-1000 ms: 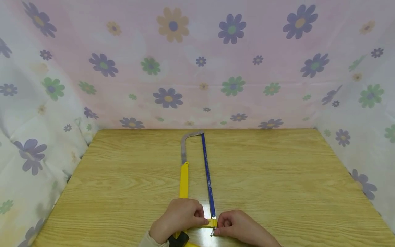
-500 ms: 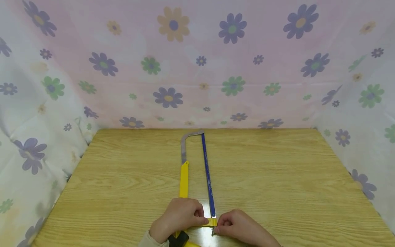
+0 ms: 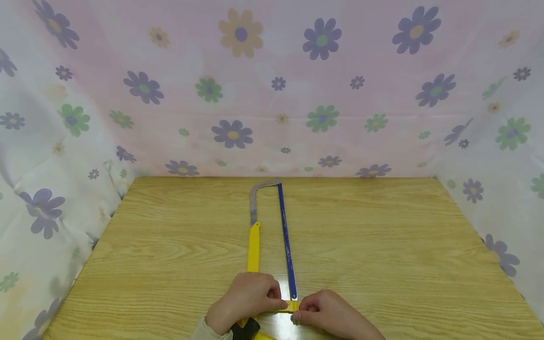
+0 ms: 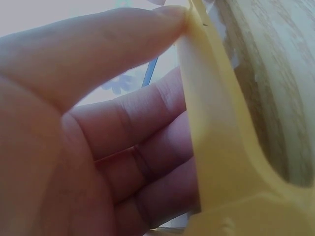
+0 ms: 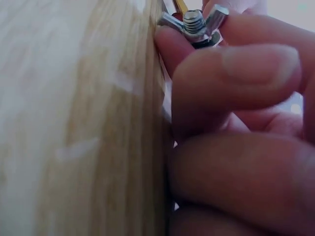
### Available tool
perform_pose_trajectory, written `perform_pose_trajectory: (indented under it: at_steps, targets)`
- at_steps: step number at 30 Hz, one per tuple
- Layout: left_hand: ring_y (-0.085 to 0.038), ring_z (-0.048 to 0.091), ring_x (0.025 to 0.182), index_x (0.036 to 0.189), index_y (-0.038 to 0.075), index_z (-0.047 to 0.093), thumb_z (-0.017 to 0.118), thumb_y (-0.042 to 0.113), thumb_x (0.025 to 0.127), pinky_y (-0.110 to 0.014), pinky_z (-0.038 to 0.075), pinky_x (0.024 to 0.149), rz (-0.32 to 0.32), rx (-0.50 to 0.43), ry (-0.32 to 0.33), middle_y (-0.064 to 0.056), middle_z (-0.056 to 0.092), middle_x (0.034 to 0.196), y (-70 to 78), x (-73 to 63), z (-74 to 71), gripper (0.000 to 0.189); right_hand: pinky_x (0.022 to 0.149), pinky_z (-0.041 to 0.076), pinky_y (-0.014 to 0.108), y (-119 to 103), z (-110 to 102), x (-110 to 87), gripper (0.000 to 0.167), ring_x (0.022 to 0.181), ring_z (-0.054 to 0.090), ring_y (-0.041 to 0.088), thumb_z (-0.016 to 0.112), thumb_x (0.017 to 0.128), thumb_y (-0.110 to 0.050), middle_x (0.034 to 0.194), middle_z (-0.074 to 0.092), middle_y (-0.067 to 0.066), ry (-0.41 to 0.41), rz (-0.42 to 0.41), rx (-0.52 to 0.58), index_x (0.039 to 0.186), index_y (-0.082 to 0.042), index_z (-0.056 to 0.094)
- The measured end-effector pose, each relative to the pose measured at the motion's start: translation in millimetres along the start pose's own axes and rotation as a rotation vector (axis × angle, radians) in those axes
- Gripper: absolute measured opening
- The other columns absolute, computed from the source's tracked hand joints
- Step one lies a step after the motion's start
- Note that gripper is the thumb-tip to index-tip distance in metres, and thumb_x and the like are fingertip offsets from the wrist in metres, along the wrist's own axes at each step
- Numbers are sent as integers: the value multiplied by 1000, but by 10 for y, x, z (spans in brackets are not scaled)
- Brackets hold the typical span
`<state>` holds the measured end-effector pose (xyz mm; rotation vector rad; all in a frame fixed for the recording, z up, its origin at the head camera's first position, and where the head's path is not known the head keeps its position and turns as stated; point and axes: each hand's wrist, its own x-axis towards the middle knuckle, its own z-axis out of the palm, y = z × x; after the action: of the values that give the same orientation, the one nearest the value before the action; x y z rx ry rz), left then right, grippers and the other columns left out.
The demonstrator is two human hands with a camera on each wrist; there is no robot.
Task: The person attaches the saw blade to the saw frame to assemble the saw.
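Observation:
A hacksaw with a yellow frame [image 3: 253,248] and a blue blade [image 3: 286,243] lies on the table, its bent grey metal end pointing away from me. My left hand [image 3: 248,297] grips the near yellow arm of the frame between thumb and curled fingers; the left wrist view has that yellow arm [image 4: 216,123] close up. At the blade's near end, my right hand [image 3: 327,309] pinches a metal wing nut between thumb and forefinger. In the right wrist view the wing nut [image 5: 194,27] sits on a threaded screw, partly covered by fingers. The hacksaw's handle is mostly out of frame.
The wood-grain table [image 3: 382,236] stretches out on both sides of the hacksaw. A flowered cloth [image 3: 272,104] hangs behind it and along the left and right. A black band [image 3: 246,329] is near the left wrist.
The wing nut has turned between the right thumb and forefinger, and its wings show at a different angle. The left hand and the hacksaw have stayed in place.

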<state>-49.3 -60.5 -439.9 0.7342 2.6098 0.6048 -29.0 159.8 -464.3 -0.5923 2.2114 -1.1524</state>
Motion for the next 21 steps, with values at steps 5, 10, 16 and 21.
perform_pose_trajectory:
  at_steps: [5,10,16,21]
  targets:
    - [1,41,51,65,33,58,61,52,76,-22,31,49,0,-1,1,21,44,58,2,-1,-5,22,46,31,18,6,-14,1,23,50,40,-1,57,83,-42,55,46,-16,-15,-21,15,71,-23,64]
    - [2,41,51,65,33,59,61,52,76,-22,31,49,5,4,6,21,44,58,4,-7,-14,22,46,32,18,1,-10,-4,23,51,41,-1,60,81,-44,54,47,-16,-8,-29,5,71,-24,62]
    - [2,40,51,65,33,59,61,51,76,-21,31,48,17,-3,15,21,44,58,-4,-8,-7,22,47,33,19,9,-6,-7,23,51,41,0,62,79,-44,54,46,-14,-8,-7,26,72,-23,60]
    - [2,40,51,65,33,60,61,52,76,-21,30,48,19,9,21,21,43,58,1,-5,2,22,48,34,20,3,-1,-12,22,50,42,1,63,79,-43,54,47,-13,-1,5,49,74,-22,58]
